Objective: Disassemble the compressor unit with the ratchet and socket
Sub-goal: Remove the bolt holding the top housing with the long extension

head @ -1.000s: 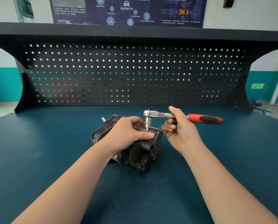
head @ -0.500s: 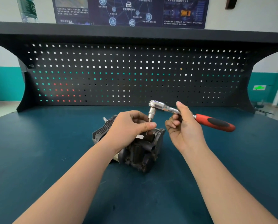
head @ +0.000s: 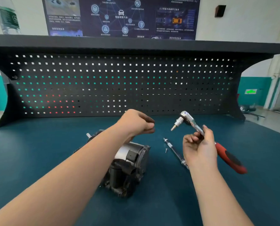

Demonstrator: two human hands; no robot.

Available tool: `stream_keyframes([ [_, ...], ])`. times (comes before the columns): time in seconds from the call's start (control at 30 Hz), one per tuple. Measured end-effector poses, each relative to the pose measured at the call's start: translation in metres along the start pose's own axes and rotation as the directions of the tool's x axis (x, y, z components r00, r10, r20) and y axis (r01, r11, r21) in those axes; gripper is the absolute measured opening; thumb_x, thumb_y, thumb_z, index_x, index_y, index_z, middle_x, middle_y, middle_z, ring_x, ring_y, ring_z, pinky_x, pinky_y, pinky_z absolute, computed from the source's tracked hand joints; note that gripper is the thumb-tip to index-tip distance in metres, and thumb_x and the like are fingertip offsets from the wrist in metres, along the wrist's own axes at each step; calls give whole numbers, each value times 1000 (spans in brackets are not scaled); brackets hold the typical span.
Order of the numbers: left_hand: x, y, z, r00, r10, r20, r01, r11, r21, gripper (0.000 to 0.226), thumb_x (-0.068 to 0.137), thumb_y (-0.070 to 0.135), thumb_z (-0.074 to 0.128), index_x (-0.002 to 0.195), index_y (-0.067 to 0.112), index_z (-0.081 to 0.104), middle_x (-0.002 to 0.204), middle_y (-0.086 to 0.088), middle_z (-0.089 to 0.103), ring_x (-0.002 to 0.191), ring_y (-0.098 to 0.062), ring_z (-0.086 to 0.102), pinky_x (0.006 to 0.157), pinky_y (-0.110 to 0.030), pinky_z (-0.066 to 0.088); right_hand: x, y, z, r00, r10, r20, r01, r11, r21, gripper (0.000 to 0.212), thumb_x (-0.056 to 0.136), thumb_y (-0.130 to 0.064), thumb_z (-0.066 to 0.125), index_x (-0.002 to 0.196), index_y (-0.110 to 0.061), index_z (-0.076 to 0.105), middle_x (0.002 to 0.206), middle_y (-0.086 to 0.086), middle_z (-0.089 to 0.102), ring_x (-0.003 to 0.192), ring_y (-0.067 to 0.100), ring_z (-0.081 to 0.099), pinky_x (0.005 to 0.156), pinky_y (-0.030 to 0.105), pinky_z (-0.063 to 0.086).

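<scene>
Compressor unit point(head: 129, 162) sits on table point(head: 38, 152). Looks heavy, rigid, stays put; brace by finned body. Right hand point(head: 199, 144) grips ratchet point(head: 206, 137) shank right of compressor, socket point(head: 176, 124) clear. Left hand point(head: 136, 123) above it, fingers curled; contents unclear.
</scene>
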State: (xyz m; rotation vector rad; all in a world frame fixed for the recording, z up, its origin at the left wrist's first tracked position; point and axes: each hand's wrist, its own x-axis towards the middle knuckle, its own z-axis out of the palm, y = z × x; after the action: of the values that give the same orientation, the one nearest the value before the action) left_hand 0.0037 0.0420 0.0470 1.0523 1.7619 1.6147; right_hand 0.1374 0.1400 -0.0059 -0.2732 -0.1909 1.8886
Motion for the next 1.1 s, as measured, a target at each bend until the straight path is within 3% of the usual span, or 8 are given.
stream_keyframes([
  [0.17, 68, -7, 63, 957, -263, 120, 159, 826, 540, 21, 95, 3, 49, 111, 3, 62, 119, -11, 65, 64, -3, 67, 68, -14, 49, 22, -13, -22, 989, -73, -132, 71, 997, -21, 21, 93, -16, 56, 75, -16, 45, 45, -6, 44, 39, 6, 36, 41, 17, 27],
  [0.27, 91, -19, 89, 917, -390, 80, 127, 478, 869, 23, 98, 22, 47, 95, 11, 67, 92, -6, 68, 79, -15, 57, 94, -25, 46, 31, -16, -33, 974, -95, -207, 88, 995, -42, 21, 93, -15, 54, 75, -16, 44, 50, -5, 43, 38, 6, 36, 41, 16, 28],
  [0.47, 114, -44, 102, 852, -519, 66, -6, 115, 993, 27, 97, 18, 51, 81, -1, 62, 65, -1, 48, 70, -23, 49, 75, -26, 38, 44, -13, -37, 959, -102, -266, 78, 992, -100, 20, 92, -13, 56, 76, -15, 44, 58, -1, 41, 39, 7, 34, 40, 17, 27],
  [0.6, 119, -50, 103, 780, -625, 16, 31, 64, 997, 42, 99, 25, 47, 132, 1, 51, 78, -5, 51, 90, -20, 43, 75, -24, 39, 50, -12, -36, 961, -88, -264, 57, 991, -123, 21, 92, -11, 55, 75, -15, 43, 57, 0, 40, 34, 7, 33, 37, 16, 26],
  [0.73, 110, -32, 92, 856, -517, 29, 52, 141, 989, 42, 99, 32, 45, 122, 0, 60, 112, -7, 65, 85, -19, 50, 75, -18, 47, 51, -4, -37, 959, -96, -266, 41, 978, -206, 21, 90, -10, 54, 73, -15, 43, 56, 1, 40, 33, 7, 31, 35, 16, 24],
  [0.83, 97, -3, 72, 936, -347, 62, 77, 373, 925, 36, 97, 30, 51, 89, -2, 65, 92, -7, 70, 65, -20, 59, 78, -28, 52, 48, 5, -35, 954, -232, -192, 147, 914, -377, 25, 88, -10, 54, 68, -15, 41, 49, 1, 41, 34, 8, 29, 37, 18, 23],
  [0.9, 74, 13, 45, 974, -202, 104, 20, 530, 848, 27, 93, 25, 58, 79, 1, 61, 74, -3, 67, 60, -17, 62, 62, -27, 56, 43, 12, -33, 930, -364, -44, 283, 790, -543, 29, 88, -13, 55, 64, -17, 39, 41, -4, 44, 33, 8, 34, 37, 19, 26],
  [1.1, -38, 28, -49, 925, -131, 357, -245, 514, 822, 26, 78, 55, 67, 79, 29, 68, 76, 17, 70, 66, 6, 62, 63, -13, 50, 25, 34, -40, 882, -291, 370, 458, 348, -818, 32, 90, -27, 59, 64, -18, 44, 55, 2, 55, 47, 13, 51, 46, 23, 40],
])
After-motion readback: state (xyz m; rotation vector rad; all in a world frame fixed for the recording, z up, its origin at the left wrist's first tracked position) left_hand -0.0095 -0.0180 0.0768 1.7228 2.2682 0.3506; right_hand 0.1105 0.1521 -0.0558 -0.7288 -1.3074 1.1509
